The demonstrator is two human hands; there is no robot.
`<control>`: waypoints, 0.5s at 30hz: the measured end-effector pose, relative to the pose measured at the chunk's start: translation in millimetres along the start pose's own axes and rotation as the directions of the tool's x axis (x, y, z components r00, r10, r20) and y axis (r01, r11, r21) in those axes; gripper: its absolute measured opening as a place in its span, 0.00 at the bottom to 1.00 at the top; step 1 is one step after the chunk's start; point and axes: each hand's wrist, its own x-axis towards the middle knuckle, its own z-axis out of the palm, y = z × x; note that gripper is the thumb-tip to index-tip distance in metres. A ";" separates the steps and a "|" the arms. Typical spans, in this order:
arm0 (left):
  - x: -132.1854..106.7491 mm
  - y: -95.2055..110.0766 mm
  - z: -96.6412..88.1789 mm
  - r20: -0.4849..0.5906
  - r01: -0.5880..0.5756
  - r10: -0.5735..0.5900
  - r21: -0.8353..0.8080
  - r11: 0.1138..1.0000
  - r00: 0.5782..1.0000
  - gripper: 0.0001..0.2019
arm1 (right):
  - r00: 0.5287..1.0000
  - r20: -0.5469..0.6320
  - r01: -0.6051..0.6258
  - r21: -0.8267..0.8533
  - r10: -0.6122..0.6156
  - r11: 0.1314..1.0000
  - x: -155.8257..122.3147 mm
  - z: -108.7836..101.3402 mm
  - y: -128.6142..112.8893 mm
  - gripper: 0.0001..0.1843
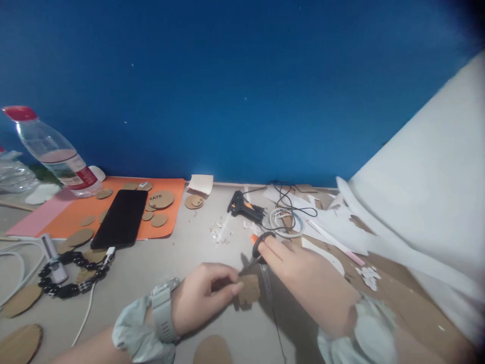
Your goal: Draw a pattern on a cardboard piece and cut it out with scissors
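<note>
My left hand (204,298), with a grey watch on the wrist, pinches a small brown cardboard piece (249,289) just above the grey table (178,258). My right hand (303,278) grips scissors (259,247) with black and orange handles. The blades point at the cardboard piece's upper edge. Both hands sit near the table's front middle, close together.
A black phone (121,217) and cardboard discs lie on an orange mat (170,215) at left. A water bottle (53,151) leans at far left. A black bead bracelet (70,275), a glue gun (242,206), cables (284,220) and large white sheets (428,202) surround the hands.
</note>
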 end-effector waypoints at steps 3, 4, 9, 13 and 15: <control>1.4 -0.7 -2.9 -0.216 -0.040 0.034 -0.022 0.999 0.976 0.10 | 0.994 0.096 -0.063 0.095 0.053 0.993 3.1 2.8 9.4 0.13; 2.0 -1.5 -4.3 -0.286 -0.043 0.043 0.009 0.999 0.957 0.11 | 0.987 0.142 -0.095 0.116 0.078 0.989 4.1 4.1 12.4 0.10; 4.3 -7.5 -10.0 -0.480 -0.021 0.112 0.190 0.981 0.870 0.10 | 0.931 0.326 -0.244 0.213 0.166 0.946 8.9 12.1 20.1 0.07; 4.0 -7.9 -9.3 -0.508 -0.030 0.147 0.232 0.972 0.849 0.10 | 0.921 0.358 -0.267 0.286 0.156 0.920 13.8 19.4 19.8 0.08; 3.1 -6.0 -8.7 -0.508 -0.040 0.169 0.254 0.966 0.845 0.09 | 0.918 0.368 -0.269 0.310 0.146 0.912 15.6 23.3 19.1 0.07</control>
